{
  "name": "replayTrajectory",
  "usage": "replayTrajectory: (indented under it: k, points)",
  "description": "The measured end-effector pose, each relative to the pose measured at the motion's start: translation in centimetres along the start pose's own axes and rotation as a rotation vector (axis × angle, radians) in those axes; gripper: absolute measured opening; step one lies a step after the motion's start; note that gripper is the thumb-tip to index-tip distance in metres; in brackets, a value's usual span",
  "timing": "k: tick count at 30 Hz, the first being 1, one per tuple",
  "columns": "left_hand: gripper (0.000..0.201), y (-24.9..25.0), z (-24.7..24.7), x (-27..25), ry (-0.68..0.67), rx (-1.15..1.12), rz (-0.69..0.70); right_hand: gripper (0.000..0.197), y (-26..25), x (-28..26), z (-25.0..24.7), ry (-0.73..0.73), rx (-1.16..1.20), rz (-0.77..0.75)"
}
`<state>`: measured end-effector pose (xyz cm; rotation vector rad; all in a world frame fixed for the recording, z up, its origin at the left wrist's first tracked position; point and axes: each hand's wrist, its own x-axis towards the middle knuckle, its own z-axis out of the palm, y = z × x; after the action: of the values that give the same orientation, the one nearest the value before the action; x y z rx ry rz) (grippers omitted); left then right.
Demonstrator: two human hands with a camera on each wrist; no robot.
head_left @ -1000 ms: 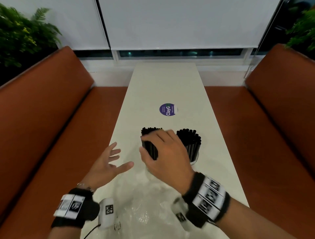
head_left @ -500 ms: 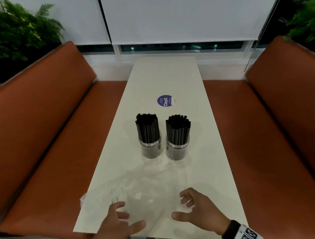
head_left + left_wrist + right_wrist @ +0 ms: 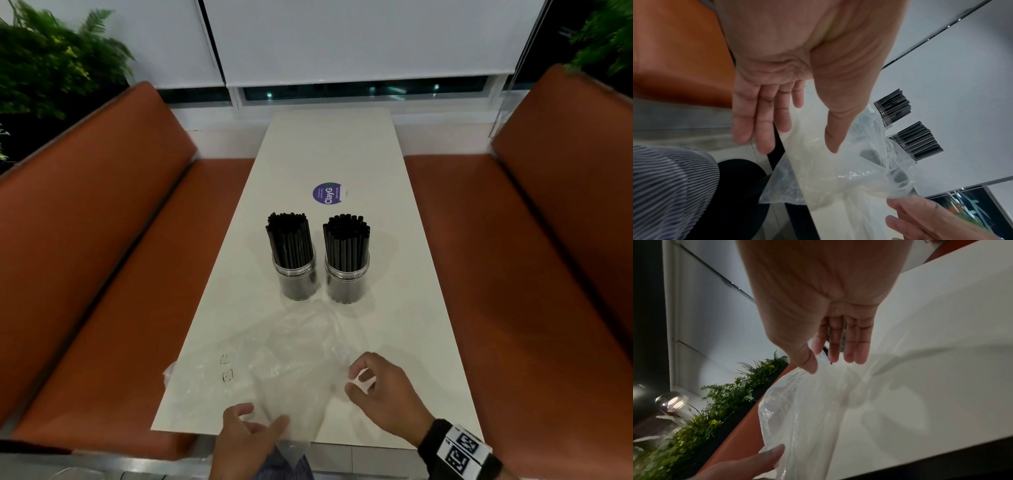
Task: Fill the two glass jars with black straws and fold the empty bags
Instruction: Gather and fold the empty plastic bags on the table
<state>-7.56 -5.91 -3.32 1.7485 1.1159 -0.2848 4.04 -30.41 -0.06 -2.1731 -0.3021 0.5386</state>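
Observation:
Two glass jars stand side by side mid-table, the left jar (image 3: 295, 274) and the right jar (image 3: 346, 279), both packed with upright black straws (image 3: 289, 236). Crumpled clear plastic bags (image 3: 291, 370) lie in front of them and reach over the near table edge. My left hand (image 3: 260, 416) hovers at that edge with straight, spread fingers (image 3: 760, 129) and its thumb over the bag (image 3: 828, 175). My right hand (image 3: 356, 380) pinches the bag's right side between thumb and index finger (image 3: 813, 360). The plastic (image 3: 807, 410) bunches toward that pinch.
The long white table (image 3: 329, 154) runs between two orange benches (image 3: 102, 240) (image 3: 531, 257). A round purple sticker (image 3: 329, 193) lies flat behind the jars. Plants (image 3: 51, 61) stand behind the left bench. My striped clothing (image 3: 670, 186) sits below the table edge.
Both hands left the jars and pulled back to the near edge. The right hand then moved forward onto the bag and pinched it; the left hand came up at the bag's near edge.

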Motion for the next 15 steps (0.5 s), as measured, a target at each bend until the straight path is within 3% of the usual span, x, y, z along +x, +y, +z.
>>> replayTrajectory:
  k: [3, 5, 7, 12, 15]
  points:
    - [0.095, -0.2, 0.2, -1.0, -0.038, -0.064, -0.072, 0.061, -0.1, 0.4, -0.1, 0.039, 0.097, 0.072]
    - [0.098, -0.3, 0.4, -1.4, -0.058, -0.042, -0.087, 0.072, -0.1, 1.3, 0.3, -0.001, 0.088, 0.073]
    - [0.092, -0.4, 0.7, -1.6, -0.079, 0.015, -0.061, 0.06, 0.1, 2.3, 0.9, -0.042, 0.036, 0.047]
    - [0.051, -0.5, 1.0, -2.0, -0.181, -0.106, -0.044, 0.025, -0.2, 3.0, 0.7, -0.126, 0.073, -0.027]
    - [0.056, -1.3, 0.3, -2.5, -0.166, -0.285, -0.044, 0.012, 0.0, 2.3, -0.7, -0.104, 0.12, -0.086]
